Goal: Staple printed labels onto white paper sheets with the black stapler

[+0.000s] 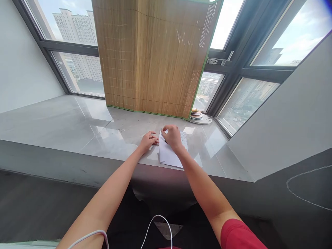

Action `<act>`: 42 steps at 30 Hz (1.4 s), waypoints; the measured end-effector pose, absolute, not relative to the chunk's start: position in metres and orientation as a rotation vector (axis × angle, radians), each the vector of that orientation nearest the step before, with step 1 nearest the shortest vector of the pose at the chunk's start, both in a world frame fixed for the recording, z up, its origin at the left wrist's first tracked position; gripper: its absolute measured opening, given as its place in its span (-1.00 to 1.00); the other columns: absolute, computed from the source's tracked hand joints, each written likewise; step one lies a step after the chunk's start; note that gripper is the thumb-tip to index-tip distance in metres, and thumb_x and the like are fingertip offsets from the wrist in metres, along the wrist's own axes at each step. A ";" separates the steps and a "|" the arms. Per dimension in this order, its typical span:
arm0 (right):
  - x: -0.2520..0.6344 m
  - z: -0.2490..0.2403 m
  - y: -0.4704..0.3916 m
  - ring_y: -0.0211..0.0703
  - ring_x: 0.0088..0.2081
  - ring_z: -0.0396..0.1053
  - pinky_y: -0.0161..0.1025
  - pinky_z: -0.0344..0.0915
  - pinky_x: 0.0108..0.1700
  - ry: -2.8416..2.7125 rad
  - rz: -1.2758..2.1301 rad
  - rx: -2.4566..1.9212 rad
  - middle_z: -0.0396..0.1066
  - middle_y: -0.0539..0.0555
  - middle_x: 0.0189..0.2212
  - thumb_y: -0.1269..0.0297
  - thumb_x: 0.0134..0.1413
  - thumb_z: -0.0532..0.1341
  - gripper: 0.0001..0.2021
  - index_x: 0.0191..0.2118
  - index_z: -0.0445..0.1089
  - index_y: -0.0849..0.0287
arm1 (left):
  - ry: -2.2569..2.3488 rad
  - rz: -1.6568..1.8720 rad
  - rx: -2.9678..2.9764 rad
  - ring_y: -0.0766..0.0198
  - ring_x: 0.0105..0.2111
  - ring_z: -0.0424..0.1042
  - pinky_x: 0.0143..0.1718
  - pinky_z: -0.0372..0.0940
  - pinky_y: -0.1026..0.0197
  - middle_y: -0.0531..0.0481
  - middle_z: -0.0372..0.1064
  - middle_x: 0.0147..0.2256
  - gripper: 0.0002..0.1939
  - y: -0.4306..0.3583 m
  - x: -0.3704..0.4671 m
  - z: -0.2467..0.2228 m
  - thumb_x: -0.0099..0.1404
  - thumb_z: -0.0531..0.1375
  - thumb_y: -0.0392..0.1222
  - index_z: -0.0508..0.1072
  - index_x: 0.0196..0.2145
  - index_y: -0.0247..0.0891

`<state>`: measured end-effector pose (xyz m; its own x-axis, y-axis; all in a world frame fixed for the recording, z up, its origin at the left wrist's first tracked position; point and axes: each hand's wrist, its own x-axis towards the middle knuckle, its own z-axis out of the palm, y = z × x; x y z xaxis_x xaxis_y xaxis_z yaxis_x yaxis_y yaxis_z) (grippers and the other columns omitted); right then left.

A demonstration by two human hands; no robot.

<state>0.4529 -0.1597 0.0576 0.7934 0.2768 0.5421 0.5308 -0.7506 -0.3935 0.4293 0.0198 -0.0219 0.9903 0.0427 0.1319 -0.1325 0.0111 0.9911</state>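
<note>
Since the window sill (59, 121) throws back patches of glare (112, 141) across the left and centre of the frame, a sightline that keeps the reflections off the page should help close work. Just left of the lower centre, the left hand (149, 141) rests with its fingers relaxed and slightly bent, apparently grasping nothing, beside the paper's left edge; whether they touch that edge is hard to say. Light, flat pressure there would probably steady the sheet better than hovering alongside. The white paper (169, 155) itself lies on the sill at the lower centre, its bottom edge close to the sill's front, so sliding it slightly inward might give firmer support, and smoothing the small crease at its lower left corner would help it lie level. Over its upper part, the right hand (172, 136) has thumb and forefinger drawn together; a small dark bit shows beneath, but I can't make out whether they grasp anything. A loose wrist and small finger movements seem best here. Right of that hand, a speckled patterned surface (184, 140) should not be dragged along; the stack of round pieces (197, 116) farther right leaves the elbow free.
</note>
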 end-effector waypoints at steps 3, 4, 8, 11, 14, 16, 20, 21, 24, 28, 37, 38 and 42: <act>0.490 0.050 -0.227 0.06 -0.13 0.44 -0.15 0.35 -0.08 -0.461 -0.738 -2.510 0.60 0.13 -0.31 0.32 0.21 0.26 -0.85 -0.34 0.59 0.11 | -0.065 0.138 1.581 0.17 -0.35 0.65 -0.27 0.54 0.10 -0.01 0.52 -0.31 -0.63 0.019 0.434 -0.025 0.26 0.34 -0.16 0.36 -0.04 -0.25; 0.505 0.045 -0.251 0.06 -0.12 0.45 -0.14 0.35 -0.07 -0.351 -0.707 -2.560 0.60 0.15 -0.30 0.31 0.20 0.27 -0.86 -0.34 0.59 0.12 | -0.065 0.138 1.584 0.18 -0.36 0.64 -0.28 0.54 0.11 0.00 0.51 -0.32 -0.65 0.019 0.436 -0.026 0.27 0.33 -0.17 0.35 -0.05 -0.25; 0.560 0.022 -0.327 0.09 -0.10 0.49 -0.12 0.36 -0.02 0.105 -0.548 -2.657 0.61 0.25 -0.20 0.32 0.22 0.23 -0.80 -0.22 0.64 0.18 | -0.074 0.142 1.595 0.23 -0.42 0.60 -0.34 0.52 0.14 0.03 0.47 -0.36 -0.73 0.019 0.438 -0.028 0.28 0.32 -0.16 0.36 -0.13 -0.25; 0.581 0.000 -0.351 0.11 -0.06 0.48 -0.09 0.36 0.01 0.181 -0.483 -2.657 0.58 0.31 -0.13 0.33 0.20 0.21 -0.76 -0.17 0.65 0.23 | -0.091 0.124 1.619 0.24 -0.40 0.59 -0.31 0.52 0.14 0.01 0.47 -0.34 -0.78 0.019 0.435 -0.027 0.29 0.31 -0.15 0.38 -0.17 -0.25; 0.591 -0.017 -0.356 0.08 0.02 0.45 -0.11 0.33 0.09 0.171 -0.445 -2.634 0.53 0.30 0.01 0.34 0.21 0.18 -0.71 -0.11 0.65 0.22 | -0.081 0.125 1.624 0.24 -0.40 0.59 -0.30 0.52 0.12 0.04 0.46 -0.35 -0.77 0.019 0.432 -0.023 0.30 0.30 -0.16 0.34 -0.15 -0.22; 0.595 -0.024 -0.357 0.08 0.06 0.44 -0.11 0.31 0.14 0.149 -0.447 -2.606 0.52 0.30 0.03 0.36 0.21 0.17 -0.67 -0.03 0.64 0.23 | -0.071 0.131 1.620 0.24 -0.41 0.59 -0.31 0.51 0.12 0.07 0.44 -0.36 -0.76 0.018 0.431 -0.020 0.30 0.28 -0.16 0.31 -0.14 -0.20; 0.598 -0.028 -0.361 0.06 0.03 0.48 -0.13 0.30 0.17 0.160 -0.471 -2.527 0.58 0.28 -0.07 0.37 0.19 0.16 -0.58 0.10 0.57 0.30 | -0.069 0.134 1.639 0.26 -0.41 0.58 -0.29 0.50 0.14 0.08 0.42 -0.34 -0.78 0.018 0.430 -0.019 0.30 0.26 -0.19 0.31 -0.14 -0.20; 0.597 -0.029 -0.363 0.05 -0.01 0.50 -0.14 0.31 0.15 0.184 -0.473 -2.506 0.60 0.27 -0.11 0.38 0.18 0.15 -0.58 0.10 0.57 0.31 | -0.067 0.136 1.641 0.27 -0.41 0.58 -0.29 0.50 0.14 0.08 0.41 -0.33 -0.79 0.018 0.430 -0.019 0.31 0.25 -0.19 0.31 -0.14 -0.20; 0.587 -0.036 -0.369 0.06 -0.10 0.54 -0.15 0.37 0.04 0.258 -0.471 -2.452 0.62 0.26 -0.18 0.39 0.14 0.15 -0.63 -0.01 0.59 0.31 | -0.044 0.148 1.630 0.29 -0.41 0.57 -0.28 0.50 0.15 0.06 0.40 -0.28 -0.82 0.018 0.431 -0.019 0.31 0.25 -0.17 0.34 -0.17 -0.21; 0.576 -0.043 -0.372 0.05 -0.12 0.54 -0.17 0.36 -0.01 0.260 -0.469 -2.397 0.62 0.21 -0.21 0.39 0.09 0.16 -0.73 -0.18 0.59 0.21 | -0.015 0.164 1.634 0.30 -0.36 0.57 -0.24 0.51 0.16 -0.01 0.41 -0.19 -0.85 0.017 0.430 -0.020 0.33 0.24 -0.16 0.37 -0.18 -0.22; 0.592 -0.041 -0.376 0.06 -0.04 0.50 -0.14 0.34 0.06 0.152 -0.382 -2.283 0.58 0.21 0.00 0.40 -0.09 0.24 -0.61 -0.05 0.46 0.12 | 0.262 0.388 2.225 0.04 -0.17 0.54 -0.09 0.46 -0.07 -0.32 0.30 0.09 -0.77 0.052 0.486 -0.014 0.29 0.25 -0.19 0.39 -0.10 -0.22; 0.593 -0.042 -0.378 0.06 -0.04 0.49 -0.13 0.34 0.06 0.117 -0.360 -2.280 0.57 0.20 0.02 0.40 -0.10 0.24 -0.60 -0.05 0.46 0.11 | 0.263 0.416 2.257 -0.04 -0.05 0.52 0.04 0.41 -0.13 -0.37 0.26 0.14 -0.75 0.059 0.499 -0.011 0.28 0.26 -0.21 0.39 -0.09 -0.23; 0.593 -0.045 -0.381 0.00 -0.16 0.48 -0.11 0.32 0.07 -0.043 -0.323 -2.277 0.60 0.15 -0.04 0.40 -0.05 0.17 -0.66 -0.10 0.49 0.14 | 0.180 0.418 2.356 -0.22 0.28 0.29 0.30 0.17 -0.22 -0.42 0.22 0.28 -0.71 0.072 0.544 -0.005 0.26 0.28 -0.22 0.44 -0.05 -0.26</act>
